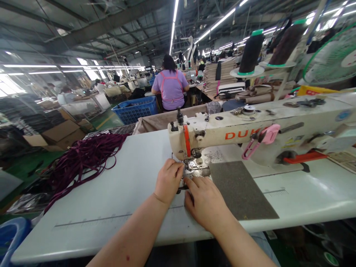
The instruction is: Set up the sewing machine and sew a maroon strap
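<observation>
The sewing machine (219,129) in front of you stands along the far edge of the surface (139,159); judge it heavy and rigid, so steady your hands against its base. The purple straps (91,157), heaped over the surface's far left corner, are probably light, limp and easily tangled: take one by a loose end. Your left hand (168,180) is at the needle end, knuckles up, thumb and fingertips pinched close; what lies between them cannot be told. Your right hand (204,196) rests palm down beside it, fingers bent and together, thumb apart; anything beneath is hidden. Both forearms reach across the near edge.
</observation>
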Motion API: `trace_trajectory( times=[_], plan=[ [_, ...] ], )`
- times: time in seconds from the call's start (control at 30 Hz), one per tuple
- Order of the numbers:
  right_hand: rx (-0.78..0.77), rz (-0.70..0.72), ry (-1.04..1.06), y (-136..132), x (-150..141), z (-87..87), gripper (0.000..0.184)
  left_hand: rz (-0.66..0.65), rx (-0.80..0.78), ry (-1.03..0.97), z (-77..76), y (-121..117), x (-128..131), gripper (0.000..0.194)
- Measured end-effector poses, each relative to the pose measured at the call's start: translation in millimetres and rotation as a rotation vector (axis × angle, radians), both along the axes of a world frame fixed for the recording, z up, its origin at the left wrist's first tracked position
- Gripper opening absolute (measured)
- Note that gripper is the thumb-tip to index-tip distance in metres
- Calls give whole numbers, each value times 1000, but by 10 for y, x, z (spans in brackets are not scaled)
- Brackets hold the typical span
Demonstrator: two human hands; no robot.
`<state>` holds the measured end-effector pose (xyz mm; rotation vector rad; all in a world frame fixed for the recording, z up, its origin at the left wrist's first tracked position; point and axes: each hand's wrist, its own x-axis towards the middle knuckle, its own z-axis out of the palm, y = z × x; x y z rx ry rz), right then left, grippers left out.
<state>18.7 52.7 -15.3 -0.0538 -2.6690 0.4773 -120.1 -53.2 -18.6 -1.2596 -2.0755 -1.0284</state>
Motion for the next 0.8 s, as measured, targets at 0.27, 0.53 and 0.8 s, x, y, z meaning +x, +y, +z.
trace_trajectory(
  times=[0.27,0.53,0.8],
  plan=[
    [-229,-46,-10,60,-1,92,34,12,37,-115,-71,39,-80,9],
    [-471,-325,-146,428,-429,185,11,11,25,-152,-125,73,-128,13],
    [-560,-308,-39,502,-651,8,8,21,3,-199,-119,86,-135,13]
  ],
)
